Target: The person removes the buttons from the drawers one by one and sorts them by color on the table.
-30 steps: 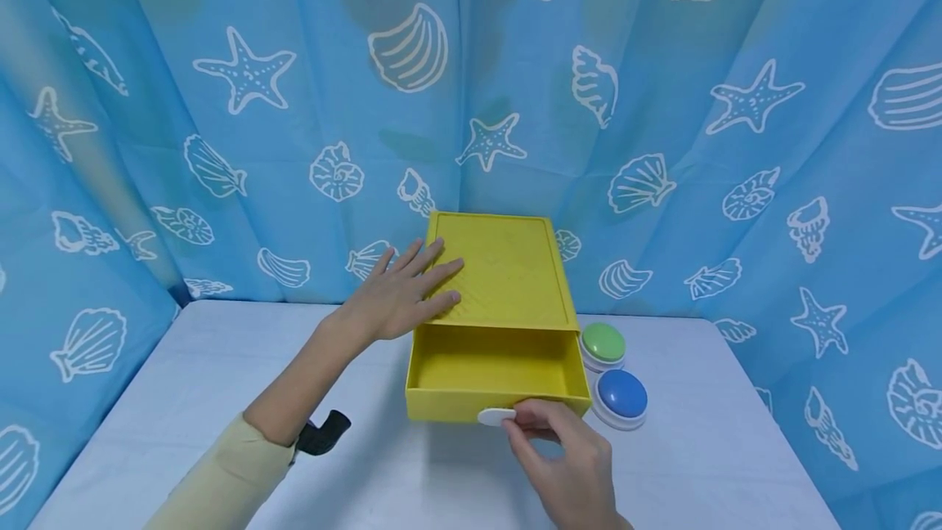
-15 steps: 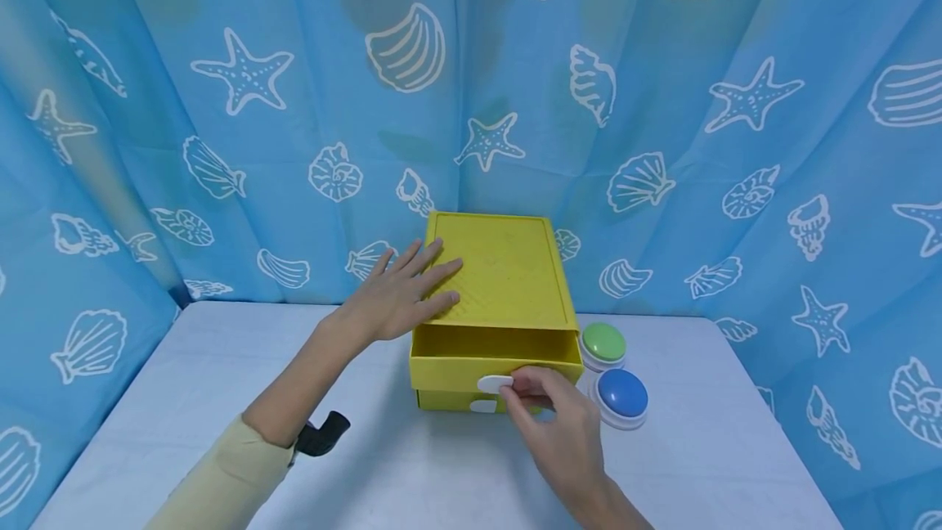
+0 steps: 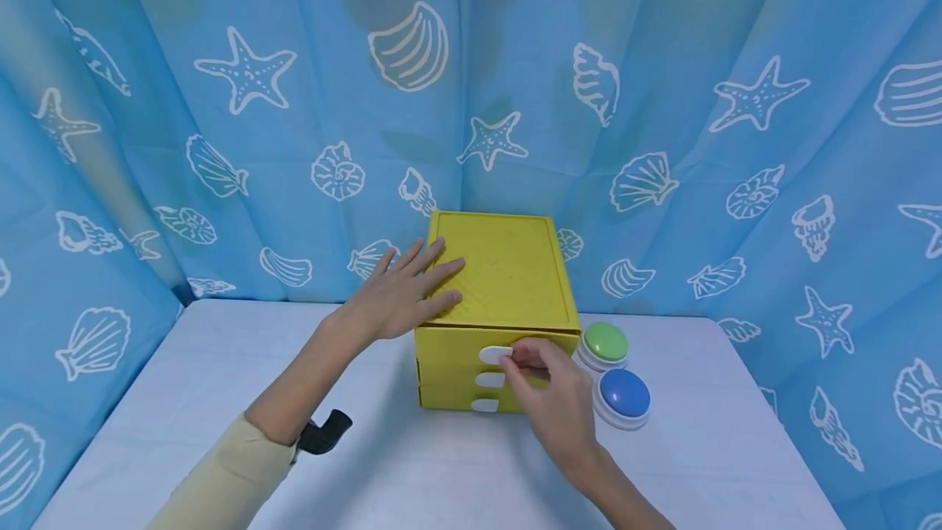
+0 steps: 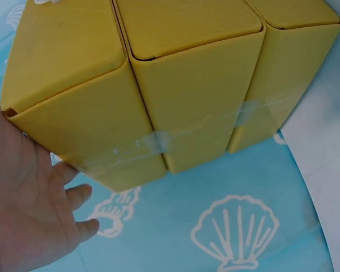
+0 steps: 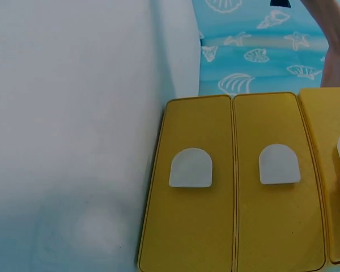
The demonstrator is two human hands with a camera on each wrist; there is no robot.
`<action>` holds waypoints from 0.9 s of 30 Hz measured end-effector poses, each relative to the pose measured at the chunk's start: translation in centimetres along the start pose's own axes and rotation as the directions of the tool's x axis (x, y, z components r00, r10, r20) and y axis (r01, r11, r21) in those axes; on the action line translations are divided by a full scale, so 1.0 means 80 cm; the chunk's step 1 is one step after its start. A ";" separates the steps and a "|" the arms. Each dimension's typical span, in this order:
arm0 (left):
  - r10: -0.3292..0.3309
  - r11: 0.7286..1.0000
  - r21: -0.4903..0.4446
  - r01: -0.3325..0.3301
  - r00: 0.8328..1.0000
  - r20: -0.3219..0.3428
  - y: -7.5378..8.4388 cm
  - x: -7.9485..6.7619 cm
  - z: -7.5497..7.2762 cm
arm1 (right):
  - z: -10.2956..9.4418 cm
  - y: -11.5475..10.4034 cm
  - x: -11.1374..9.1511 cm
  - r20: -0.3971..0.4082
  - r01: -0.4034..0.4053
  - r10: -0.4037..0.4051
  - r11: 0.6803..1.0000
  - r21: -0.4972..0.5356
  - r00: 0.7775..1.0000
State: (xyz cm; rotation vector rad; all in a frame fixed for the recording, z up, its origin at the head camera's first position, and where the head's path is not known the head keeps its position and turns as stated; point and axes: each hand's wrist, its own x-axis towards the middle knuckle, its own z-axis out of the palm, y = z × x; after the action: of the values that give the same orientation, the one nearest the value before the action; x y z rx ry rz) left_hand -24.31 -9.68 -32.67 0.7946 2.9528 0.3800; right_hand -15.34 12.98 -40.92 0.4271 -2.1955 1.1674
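A yellow cabinet (image 3: 508, 268) of three stacked drawers stands on the white-covered table. Across the left part of its top lies my left hand (image 3: 397, 293), fingers spread and straight; the left wrist view shows the palm (image 4: 28, 204) beside the cabinet's side wall. With thumb and fingertips, my right hand (image 3: 555, 399) pinches the white handle (image 3: 495, 354) of the top drawer. That drawer's front (image 5: 328, 130) stands slightly proud of the two below in the right wrist view. Below it, the middle handle (image 5: 279, 164) and the bottom handle (image 5: 191, 168) are untouched, their drawers flush.
Right of the cabinet sit a green push button (image 3: 607, 341) and a blue push button (image 3: 625, 393), both on white bases and close to my right hand. A blue curtain (image 3: 294, 137) with shell prints hangs behind and around the table (image 3: 257, 366).
My right hand has pushed the top drawer back from well pulled out to almost fully in, uncovering the lower handles. The left hand stays on the cabinet's top.
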 end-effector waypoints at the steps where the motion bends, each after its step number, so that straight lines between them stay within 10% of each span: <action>1: -0.002 1.000 0.002 0.002 1.000 0.001 0.000 0.000 0.000 | 0.000 0.001 0.002 0.001 -0.003 0.003 1.000 0.001 1.000; 27: -0.004 1.000 0.008 0.004 1.000 -0.002 0.000 0.002 0.001 | 0.004 0.006 -0.002 0.025 -0.045 0.043 0.996 0.083 0.999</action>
State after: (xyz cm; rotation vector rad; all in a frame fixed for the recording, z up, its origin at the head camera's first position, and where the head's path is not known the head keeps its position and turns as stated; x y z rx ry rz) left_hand -24.44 -9.63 -32.74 0.7892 2.9591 0.3690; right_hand -15.60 12.99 -41.44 0.4313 -2.1920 1.2879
